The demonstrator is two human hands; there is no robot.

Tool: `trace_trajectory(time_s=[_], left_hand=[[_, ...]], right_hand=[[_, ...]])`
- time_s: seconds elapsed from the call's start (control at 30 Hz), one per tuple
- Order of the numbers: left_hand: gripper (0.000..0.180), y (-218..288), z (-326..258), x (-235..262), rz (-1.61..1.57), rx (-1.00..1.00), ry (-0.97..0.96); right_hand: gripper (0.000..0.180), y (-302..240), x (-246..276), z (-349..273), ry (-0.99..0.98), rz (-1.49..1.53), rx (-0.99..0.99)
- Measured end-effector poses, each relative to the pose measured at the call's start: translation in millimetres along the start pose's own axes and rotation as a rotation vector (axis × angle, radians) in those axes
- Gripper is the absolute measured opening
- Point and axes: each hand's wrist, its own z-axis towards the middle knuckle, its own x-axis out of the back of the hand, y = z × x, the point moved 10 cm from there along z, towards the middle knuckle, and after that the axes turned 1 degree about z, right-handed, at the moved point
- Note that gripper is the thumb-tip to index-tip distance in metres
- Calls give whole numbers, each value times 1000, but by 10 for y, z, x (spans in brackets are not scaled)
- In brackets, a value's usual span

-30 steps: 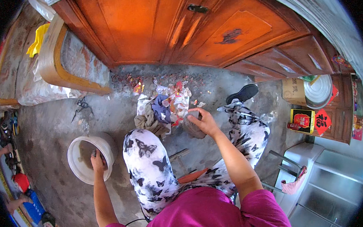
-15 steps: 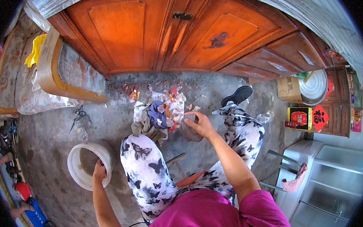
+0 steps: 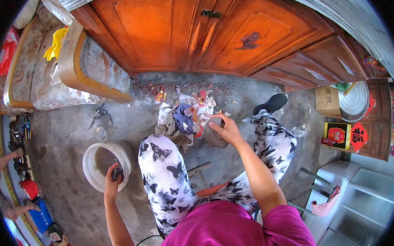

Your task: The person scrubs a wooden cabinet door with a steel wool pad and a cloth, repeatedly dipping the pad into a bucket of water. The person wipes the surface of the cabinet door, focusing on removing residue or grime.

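Note:
My left hand (image 3: 111, 181) is over the right side of a white bucket (image 3: 126, 160), its fingers closed round a dark, rough-looking lump (image 3: 117, 172) whose kind I cannot make out. Part of the bucket's inside looks brownish. In front of my knees, my right hand (image 3: 228, 131) has its fingers curled on a grey-brown, cloth-like bundle (image 3: 215, 138) resting on the floor. Just left of it lies a heap of scraps, with a blue-purple cloth (image 3: 184, 119), a grey-olive cloth (image 3: 173, 132) and pale patterned pieces among them.
An orange-brown wooden cabinet (image 3: 146, 33) spans the far side. The sofa (image 3: 83, 69) stands at the far left, and a black cord (image 3: 101, 115) lies before it. A cardboard box (image 3: 327, 102) and metal basin (image 3: 354, 102) are at the right. Shoes line the left edge.
My left hand has come up from inside the bucket's rim, and the dark lump now shows in it. My right hand stays at the grey-brown bundle. The whole view has shifted slightly.

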Motion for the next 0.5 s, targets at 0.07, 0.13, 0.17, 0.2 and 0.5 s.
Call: trace_trajectory(time_s=[0.07, 0.13, 0.17, 0.2, 0.5], left_hand=[[44, -134, 68, 83, 98, -39, -19], [45, -71, 108, 100, 145, -104, 4], [45, -32, 118, 133, 138, -147, 41], [45, 9, 143, 135, 128, -190, 73], [46, -525, 241, 429, 326, -239, 100]], right_hand=[[38, -75, 7, -3, 18, -4, 27], [38, -37, 13, 3, 19, 15, 50], [38, -16, 19, 5, 21, 24, 61], [38, 23, 23, 6, 13, 44, 31], [52, 444, -45, -30, 89, 908, -455]])
